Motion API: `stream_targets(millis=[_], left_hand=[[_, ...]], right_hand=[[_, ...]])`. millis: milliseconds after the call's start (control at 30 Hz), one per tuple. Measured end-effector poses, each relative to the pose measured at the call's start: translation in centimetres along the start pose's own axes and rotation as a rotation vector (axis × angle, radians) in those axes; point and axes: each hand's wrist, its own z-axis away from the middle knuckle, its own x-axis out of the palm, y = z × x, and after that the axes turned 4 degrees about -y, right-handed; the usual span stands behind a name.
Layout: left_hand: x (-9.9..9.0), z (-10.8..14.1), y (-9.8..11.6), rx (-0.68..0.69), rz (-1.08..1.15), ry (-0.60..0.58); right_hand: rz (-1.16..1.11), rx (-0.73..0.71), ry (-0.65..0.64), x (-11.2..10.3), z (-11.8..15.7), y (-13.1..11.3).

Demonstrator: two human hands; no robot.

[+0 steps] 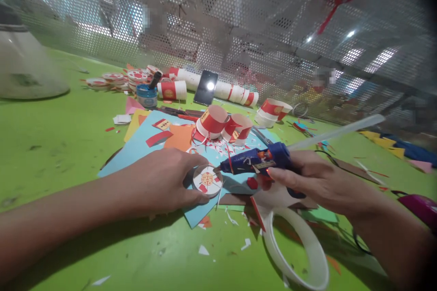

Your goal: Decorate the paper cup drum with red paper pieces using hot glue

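Observation:
My left hand (170,182) pinches a small round white disc (213,186) by its edge, thumb and fingers on opposite sides. Its upper face carries a gold pattern and red paper pieces. In my right hand (317,182) is a blue hot glue gun (252,159), pointing left, with a long clear glue stick (341,132) sticking out behind. The gun's nozzle is at the disc's upper right edge; whether it touches I cannot tell. Light blue paper (136,145) lies under and beyond the disc. Cut red and white paper cups (212,120) stand just behind.
A white ring cut from a cup (321,263) lies at front right. Stacked cups (184,77), a phone (205,86), a blue jar (146,96) and several decorated discs (136,75) line the back near a perforated metal screen (205,13). Paper scraps litter the green table (153,254).

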Motion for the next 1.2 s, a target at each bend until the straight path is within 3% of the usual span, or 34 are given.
stream_targets(millis=[500,700,967,1200], left_hand=[[0.6,-0.5,0.1,-0.041,-0.107,0.035],[1.0,-0.3,0.2,-0.049,-0.125,0.066],[1.1,-0.1,0.5,-0.016,-0.134,0.107],[1.0,-0.1,0.5,-0.042,-0.139,0.083]], right_hand=[[-0.006,0.022,0.032,0.2,0.3,-0.7],[0.011,-0.064,0.039,1.0,0.5,-1.0],[0.022,-0.066,0.016,1.9,0.4,-0.8],[0.057,-0.115,0.044,2.1,0.2,-1.3]])
